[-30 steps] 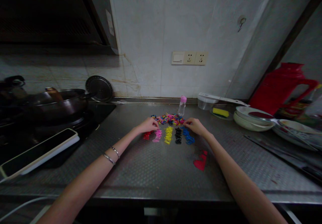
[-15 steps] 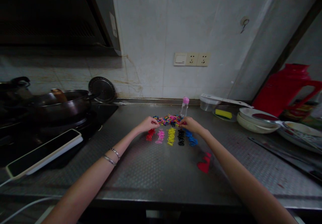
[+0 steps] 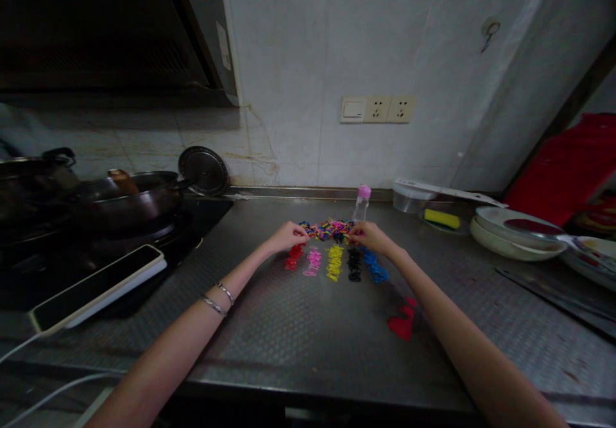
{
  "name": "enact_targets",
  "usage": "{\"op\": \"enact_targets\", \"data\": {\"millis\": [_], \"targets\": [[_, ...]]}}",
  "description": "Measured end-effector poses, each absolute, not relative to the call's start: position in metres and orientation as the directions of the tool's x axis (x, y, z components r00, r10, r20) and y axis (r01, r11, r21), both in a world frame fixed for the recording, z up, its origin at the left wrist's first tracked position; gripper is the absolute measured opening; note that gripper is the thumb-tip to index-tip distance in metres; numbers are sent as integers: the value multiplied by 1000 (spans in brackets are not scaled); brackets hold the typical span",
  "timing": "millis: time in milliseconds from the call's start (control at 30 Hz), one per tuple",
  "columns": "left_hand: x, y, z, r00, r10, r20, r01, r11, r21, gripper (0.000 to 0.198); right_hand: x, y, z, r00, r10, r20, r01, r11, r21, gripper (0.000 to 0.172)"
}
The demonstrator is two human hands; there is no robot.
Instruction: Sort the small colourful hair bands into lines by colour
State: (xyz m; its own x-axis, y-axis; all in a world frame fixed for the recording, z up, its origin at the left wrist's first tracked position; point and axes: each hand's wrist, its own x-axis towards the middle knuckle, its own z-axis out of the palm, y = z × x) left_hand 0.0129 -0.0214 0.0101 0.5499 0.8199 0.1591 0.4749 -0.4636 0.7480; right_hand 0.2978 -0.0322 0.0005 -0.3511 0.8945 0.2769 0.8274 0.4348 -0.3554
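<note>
A mixed-colour heap of small rubber bands point(image 3: 332, 228) lies on the metal counter. At its left end is my left hand point(image 3: 287, 237), fingers pinched together just above the red bands point(image 3: 294, 256). My right hand point(image 3: 369, 237) pinches at the heap's right end, above the black bands point(image 3: 355, 264) and blue bands point(image 3: 376, 267). Whatever is between the fingertips of either hand is too small to make out. Pink bands point(image 3: 313, 261) and yellow bands point(image 3: 334, 262) form separate rows between the hands. A clear bottle with a pink cap point(image 3: 363, 202) stands behind my right hand.
A red heart-shaped piece point(image 3: 402, 320) lies near my right forearm. To the left are a pan point(image 3: 129, 203) on the stove and a phone-like device point(image 3: 99, 287). Bowls point(image 3: 517, 239), a yellow sponge point(image 3: 441, 219) and a plastic container point(image 3: 411, 198) sit at right.
The view has turned slightly left, so everything appears farther right. Both hands stay at the two ends of the heap, fingers still pinched. The rows of bands look the same.
</note>
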Motion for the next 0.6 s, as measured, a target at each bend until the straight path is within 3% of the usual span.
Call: {"op": "enact_targets", "data": {"millis": [167,400,600], "targets": [[13,-21,11,511,843,168,495,-448,744,31,290,-39,8,-386,858,338,788,497,-363,19],[16,-22,9,503,848,168,494,-441,750,28,272,-50,14,-509,821,260,695,570,-439,17],[23,-25,13,525,832,179,524,-482,702,27,275,-54,20,-507,830,231,676,549,-491,19]]}}
